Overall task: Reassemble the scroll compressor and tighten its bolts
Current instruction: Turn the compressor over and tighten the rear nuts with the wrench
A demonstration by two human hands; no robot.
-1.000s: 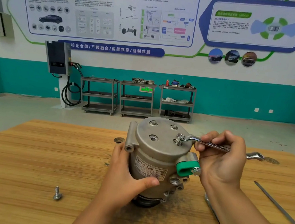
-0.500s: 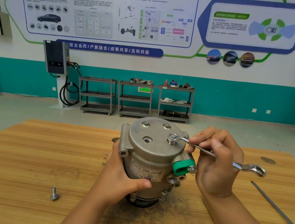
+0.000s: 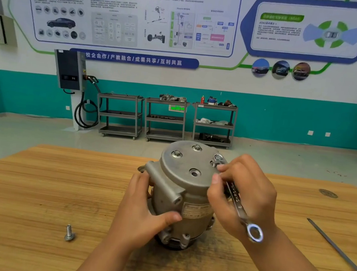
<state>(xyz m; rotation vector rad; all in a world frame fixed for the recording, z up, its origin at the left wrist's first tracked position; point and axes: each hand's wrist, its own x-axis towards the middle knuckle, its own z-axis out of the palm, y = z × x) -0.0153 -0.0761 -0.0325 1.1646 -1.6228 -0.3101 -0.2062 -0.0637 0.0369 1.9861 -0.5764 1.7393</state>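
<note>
Scroll compressor (image 3: 180, 187) stands on end right at the middle of the wooden worktop (image 3: 34, 185), round end cover tipped up toward the camera.

From the head view: the left hand (image 3: 141, 218) grips the housing from the 9 o'clock side. Its fingers curl round the back and its thumb presses across the front, just beside the label. The right hand (image 3: 246, 196) comes in from 3 o'clock and is closed tight round the shank of a wrench (image 3: 240, 211), with thumb and fingertips pinching near the top. The wrench's far end sits on a bolt head at about 2 o'clock on the cover. Its ring end juts out below the wrist, pointing toward 5 o'clock.

On the cover, one seated bolt (image 3: 177, 153) shows at 10 o'clock and a second bolt (image 3: 197, 147) at 12. An open hole (image 3: 194, 172) lies near the cover's middle.

A loose bolt (image 3: 70, 233) stands head-down on the worktop at 8 o'clock from the compressor, well apart from both hands. A thin dark rod (image 3: 333, 249) lies slanted at 4 o'clock, near the right edge. What tool it is, I cannot tell.

Beyond the worktop, at 12 o'clock, three grey carts (image 3: 166, 120) line the teal-and-white wall. A charging unit (image 3: 69, 69) stands at 10 o'clock with its cable coiled.
</note>
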